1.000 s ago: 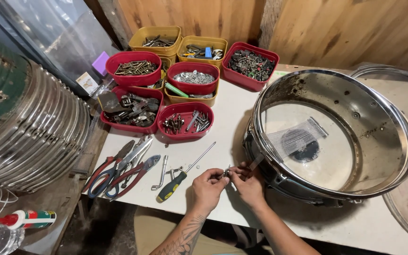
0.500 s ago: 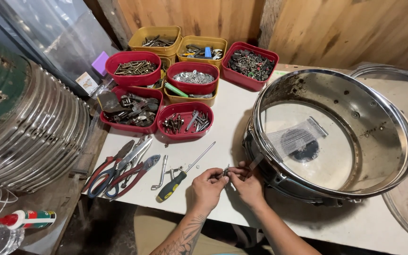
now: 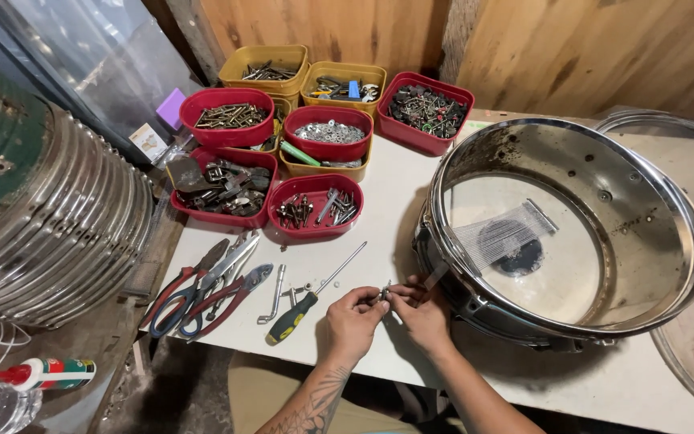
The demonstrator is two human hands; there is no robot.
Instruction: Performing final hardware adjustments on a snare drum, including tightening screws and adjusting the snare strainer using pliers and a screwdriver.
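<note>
Small metal hardware (image 3: 385,292), apparently a screw or nut too small to identify with certainty, is pinched between the fingertips of both hands above the white table (image 3: 387,201), just short of the table's near edge. Left hand (image 3: 351,320) has its thumb and forefinger closed on the piece from one side, remaining fingers curled loosely under; a tattoo shows on that forearm. Right hand (image 3: 421,316) meets it fingertip to fingertip, likewise closed on the piece, with its knuckles just beside the chrome shell of the snare drum (image 3: 644,241), which lies open side up on the table. Whether the right hand touches the drum's rim cannot be told. Just outboard of the left fingers lies a screwdriver (image 3: 303,309) with a black and yellow handle, its shaft pointing away from the person. Beyond it rest an L-shaped key (image 3: 271,296) and a group of pliers and cutters (image 3: 202,285) with red and blue handles. Farther ahead of the fingers, well apart, stand red trays (image 3: 315,210) and yellow trays (image 3: 265,58) filled with screws, washers and small fittings. Far to the left-hand side sits a stack of chrome hoops (image 3: 50,217).
</note>
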